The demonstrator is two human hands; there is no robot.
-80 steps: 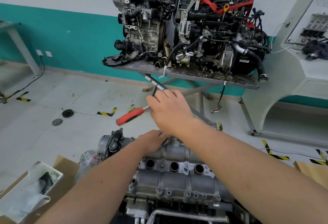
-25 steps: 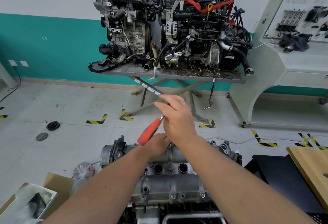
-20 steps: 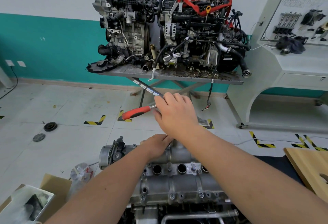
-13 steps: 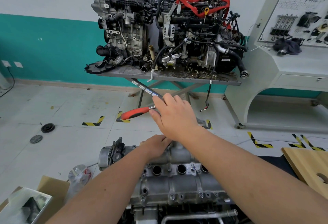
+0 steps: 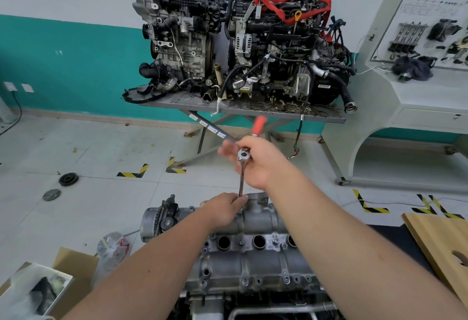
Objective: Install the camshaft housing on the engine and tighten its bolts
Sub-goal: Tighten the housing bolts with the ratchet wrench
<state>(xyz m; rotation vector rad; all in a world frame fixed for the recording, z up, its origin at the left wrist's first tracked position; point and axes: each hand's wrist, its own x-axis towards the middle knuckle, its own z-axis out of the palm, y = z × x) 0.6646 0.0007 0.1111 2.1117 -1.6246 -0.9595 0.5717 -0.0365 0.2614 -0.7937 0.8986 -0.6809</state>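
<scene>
Workshop floor of pale tiles with yellow-black hazard marks; teal band along the back wall. Against that wall a grey metal desk (image 5: pixel 243 110) carries two complete engines: a bare grey one (image 5: pixel 177 31) at its left end, a darker one with a red strap (image 5: pixel 291 48) at its right end. Near bottom centre sits the work engine with the camshaft housing (image 5: pixel 253 251) on top, spark-plug wells open upward, small bolt heads (image 5: pixel 245 280) visible along its near edge. Right hand (image 5: pixel 260 160) raised above the housing, fingers curled round the head of a ratchet wrench (image 5: pixel 244 154); its red handle (image 5: pixel 258 124) points up and away, motion-blurred. A thin extension bar (image 5: pixel 241 180) runs down from the ratchet head to the far edge of the housing. Left hand (image 5: pixel 222 209) rests on the housing's far edge, fingertips pinching the lower end of the bar; socket and bolt beneath hidden. Cardboard box (image 5: pixel 76 264) at lower left on the floor, wooden board (image 5: pixel 440 243) at right, white training panel (image 5: pixel 417 41) at upper right.
</scene>
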